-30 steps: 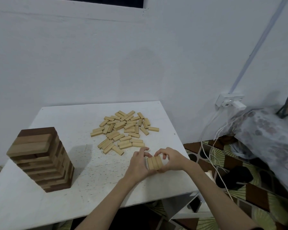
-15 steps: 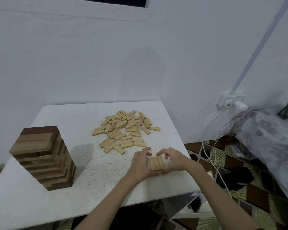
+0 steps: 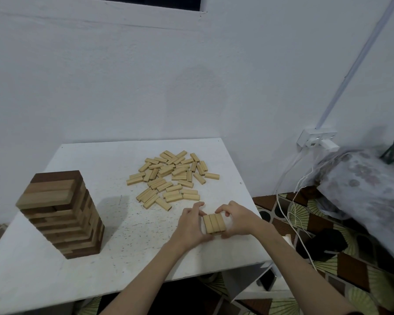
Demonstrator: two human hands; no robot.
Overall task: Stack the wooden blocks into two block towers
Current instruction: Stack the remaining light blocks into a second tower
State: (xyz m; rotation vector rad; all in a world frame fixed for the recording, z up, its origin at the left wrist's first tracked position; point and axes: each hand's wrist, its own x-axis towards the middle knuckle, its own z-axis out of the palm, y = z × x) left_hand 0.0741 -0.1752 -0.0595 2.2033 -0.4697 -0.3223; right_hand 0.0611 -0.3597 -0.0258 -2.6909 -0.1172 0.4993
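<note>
A row of three light wooden blocks (image 3: 214,223) lies side by side on the white table (image 3: 82,276) near its front right corner. My left hand (image 3: 190,226) presses against the row's left side, thumb curled under its near end. My right hand (image 3: 237,220) cups the right side, fingers curled over the far end. A pile of several loose light blocks (image 3: 172,176) lies behind the hands. A tall tower of dark and light wooden blocks (image 3: 62,214) stands at the table's left.
The white wall rises right behind the table. To the right, off the table, white cables (image 3: 291,201) hang from a wall socket (image 3: 316,139) beside a covered bundle (image 3: 369,189). Patterned floor and a black object (image 3: 321,245) lie below.
Both hands have stayed around the three-block row and squared it up. The view has shifted slightly; the pile and the tower have not moved.
</note>
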